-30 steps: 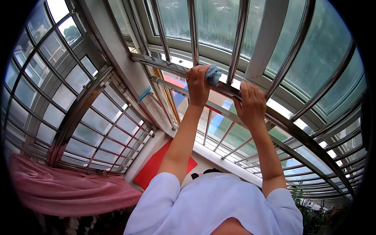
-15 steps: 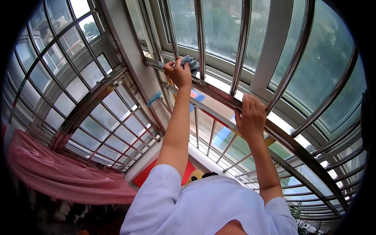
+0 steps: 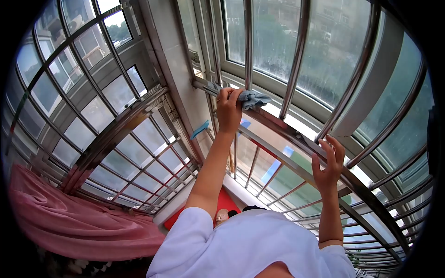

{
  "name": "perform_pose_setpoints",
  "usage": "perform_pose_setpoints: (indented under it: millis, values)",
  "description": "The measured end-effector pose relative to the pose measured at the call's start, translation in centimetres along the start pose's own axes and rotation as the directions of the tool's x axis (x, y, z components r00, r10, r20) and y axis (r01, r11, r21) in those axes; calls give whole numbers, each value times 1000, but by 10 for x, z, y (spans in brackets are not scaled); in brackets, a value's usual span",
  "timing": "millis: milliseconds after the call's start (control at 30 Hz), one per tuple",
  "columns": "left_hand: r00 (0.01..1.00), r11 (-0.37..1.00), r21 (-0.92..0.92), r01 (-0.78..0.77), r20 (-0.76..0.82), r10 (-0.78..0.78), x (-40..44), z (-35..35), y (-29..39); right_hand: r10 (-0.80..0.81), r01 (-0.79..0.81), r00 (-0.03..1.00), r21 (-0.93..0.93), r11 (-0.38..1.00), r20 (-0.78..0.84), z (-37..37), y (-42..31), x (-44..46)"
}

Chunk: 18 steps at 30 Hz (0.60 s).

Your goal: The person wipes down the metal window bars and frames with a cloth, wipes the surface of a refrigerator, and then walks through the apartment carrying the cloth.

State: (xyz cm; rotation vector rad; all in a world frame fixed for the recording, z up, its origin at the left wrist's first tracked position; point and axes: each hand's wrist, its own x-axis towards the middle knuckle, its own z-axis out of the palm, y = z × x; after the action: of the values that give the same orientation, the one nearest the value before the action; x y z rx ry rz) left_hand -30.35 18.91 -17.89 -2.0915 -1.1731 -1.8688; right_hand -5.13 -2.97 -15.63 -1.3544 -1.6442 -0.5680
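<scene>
A grey-blue cloth lies bunched over the wide metal rail, just left of the middle of the window. My left hand grips the cloth's left side, fingers curled over the rail. Farther right, my right hand is at the same rail with its fingers apart and nothing held in them; its fingertips are near the foot of an upright bar. Upright metal bars rise from the rail in front of the window glass.
Left of me is a second barred window, with a pink cloth below it. A light blue item hangs by the corner pillar. Low down is a red mat. Curved bars run along the right.
The view has turned, shifting the windows. My left hand and the cloth have moved right along the rail. My right hand has shifted right, and its fingers have lifted and spread.
</scene>
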Motion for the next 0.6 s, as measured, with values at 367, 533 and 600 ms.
perform_pose_setpoints:
  millis: [367, 533, 600]
  values:
    - [962, 922, 276, -271, 96, 254, 64, -38, -104, -107, 61, 973, -216, 974, -206, 60, -48, 64]
    - [940, 751, 566, -339, 178, 291, 99, -51, -162, -145, 124, 982, -168, 978, -118, 98, -80, 76]
    - [931, 758, 542, -364, 201, 303, 105, -52, -174, -116, 98, 987, -156, 983, -112, 111, -89, 83]
